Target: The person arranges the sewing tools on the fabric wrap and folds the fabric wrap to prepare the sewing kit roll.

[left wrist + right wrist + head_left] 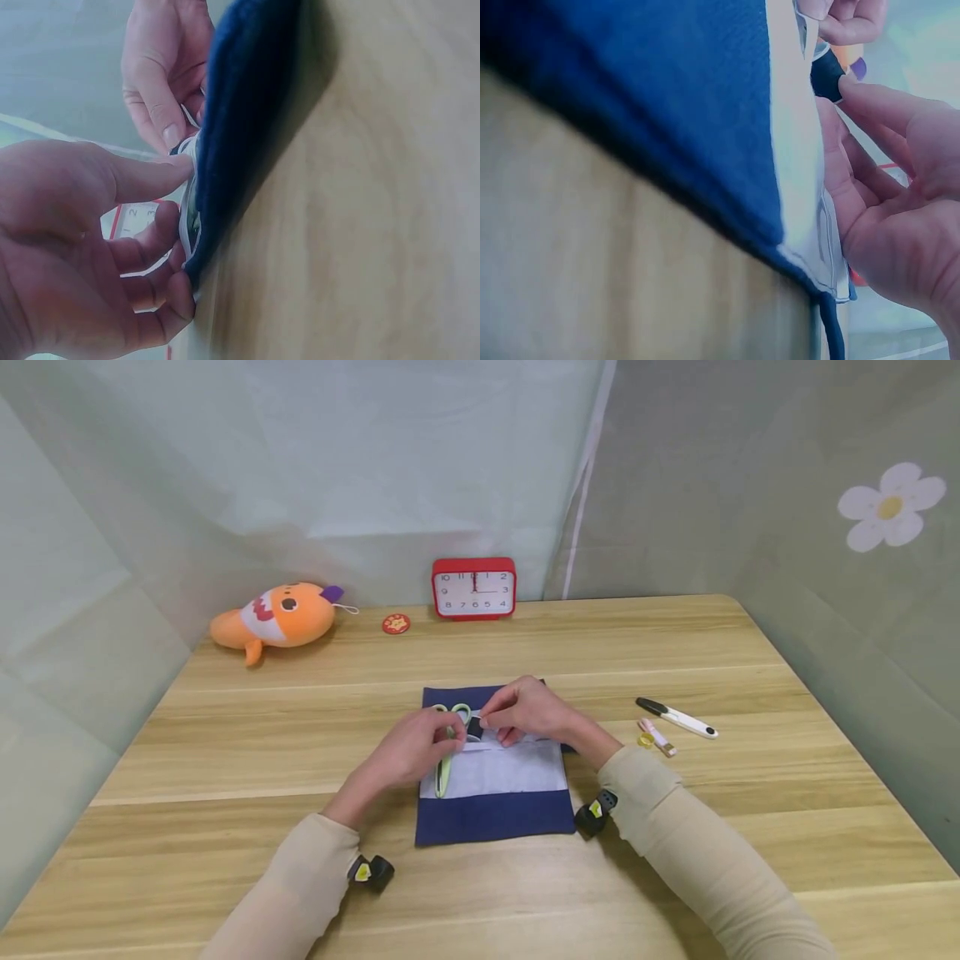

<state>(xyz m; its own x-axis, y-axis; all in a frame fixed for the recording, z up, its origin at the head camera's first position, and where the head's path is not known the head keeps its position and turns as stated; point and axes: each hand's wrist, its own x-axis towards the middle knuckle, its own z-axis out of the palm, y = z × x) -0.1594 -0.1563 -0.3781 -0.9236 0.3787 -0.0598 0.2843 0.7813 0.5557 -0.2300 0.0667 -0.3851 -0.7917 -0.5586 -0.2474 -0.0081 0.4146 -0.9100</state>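
Observation:
A navy cloth organizer (495, 817) with a pale pocket panel (510, 772) lies spread on the table. My right hand (528, 710) pinches a spool of black thread (475, 729) between thumb and fingertips, right at the pocket's upper edge. In the right wrist view the black spool (826, 75) shows at those fingertips. My left hand (420, 745) holds the pocket edge beside the spool; in the left wrist view its thumb and curled fingers meet the white edge (187, 232). Scissors with light green handles (443, 775) stand in the pocket, partly hidden by the left hand.
Right of the organizer lie a black-and-white pen-like tool (678, 718), a pink-and-white strip with a metal end (660, 738) and a small yellow ring-shaped item (646, 740). Along the back are an orange plush shark (300, 618), a round red badge (396, 624) and a red clock (475, 588).

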